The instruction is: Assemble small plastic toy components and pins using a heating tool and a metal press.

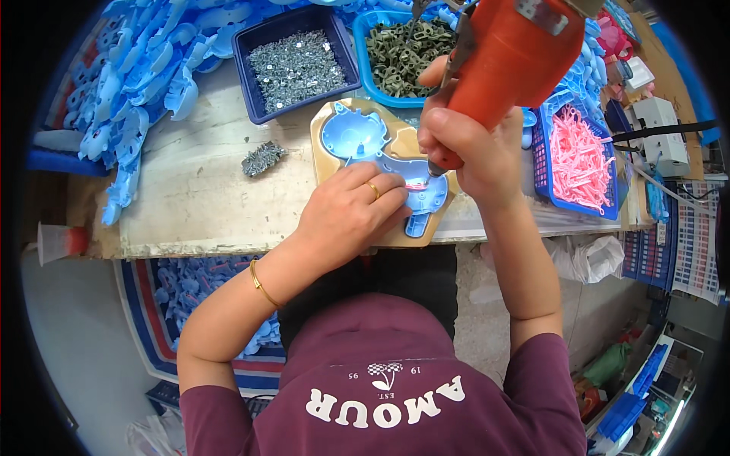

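A blue plastic toy shell (353,135), hollow side up, lies in a tan shaped holder (322,163) at the table's front edge. My left hand (351,207) bends over the shell's middle, its fingers closed on it and partly hiding it. In my right hand (480,156) is an orange power screwdriver (525,64), held tilted with its tip down at the shell's right part. A small pink strip shows inside the shell beside my left fingertips. Whether a screw sits under the tip I cannot tell.
Beyond the holder stand a dark blue tray of screws (296,72) and a light blue tub of olive-green parts (407,57). A small screw pile (263,158) lies left. Pink pieces (579,159) fill a basket at right. Blue shells (144,76) heap at far left.
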Demonstrator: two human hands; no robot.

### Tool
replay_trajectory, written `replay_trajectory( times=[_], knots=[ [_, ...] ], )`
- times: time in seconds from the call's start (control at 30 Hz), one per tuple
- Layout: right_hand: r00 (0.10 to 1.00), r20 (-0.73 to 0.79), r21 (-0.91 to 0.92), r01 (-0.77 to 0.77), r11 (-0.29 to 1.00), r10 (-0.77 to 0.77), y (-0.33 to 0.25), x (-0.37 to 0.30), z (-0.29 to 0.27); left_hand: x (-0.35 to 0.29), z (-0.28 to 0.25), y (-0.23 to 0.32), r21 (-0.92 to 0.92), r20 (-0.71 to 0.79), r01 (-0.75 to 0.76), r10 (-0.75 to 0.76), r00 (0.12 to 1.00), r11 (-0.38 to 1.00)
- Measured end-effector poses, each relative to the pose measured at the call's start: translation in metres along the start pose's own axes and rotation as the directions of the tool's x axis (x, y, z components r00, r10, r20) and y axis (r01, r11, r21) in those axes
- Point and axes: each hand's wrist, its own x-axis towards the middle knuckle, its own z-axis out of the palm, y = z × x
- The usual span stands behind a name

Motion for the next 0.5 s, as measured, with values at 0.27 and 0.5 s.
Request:
replay_trajectory(
  times=[0.27, 0.5],
  knots=[
    [1.0, -0.02, -0.027, 0.022, 0.999, -0.022, 0.003, -0.004, -0.002, 0.0, 0.0, 0.0, 0.001, -0.01, -0.007, 0.007, 1.0, 1.0],
    [0.993, -0.107, -0.065, 0.043, 0.997, -0.05, 0.011, -0.009, 0.002, 0.002, -0.002, 0.001, 0.004, 0.001, -0.016, 0.016, 1.0, 1.0]
  ],
)
